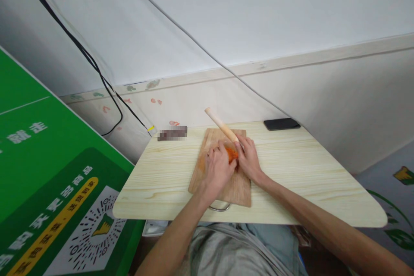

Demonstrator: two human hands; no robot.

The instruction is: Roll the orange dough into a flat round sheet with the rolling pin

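Observation:
On a wooden cutting board (239,187) lies a small heap of orange shreds that look like carrot (231,154). My left hand (218,164) rests over the left side of the heap, fingers curled down onto it and covering part of it. At the heap's right edge, my right hand (248,158) is closed around the lower end of a tool with a long pale wooden handle (221,125). The handle slants up and away to the left, past the board's far edge. The tool's working end is hidden by my hands.
The board lies on a light wood-grain table (291,181) against the wall. A black phone (282,124) lies at the back right, and a blurred-out dark object (172,133) at the back left. A metal loop (220,208) shows at the board's near edge. A green panel (64,172) stands left.

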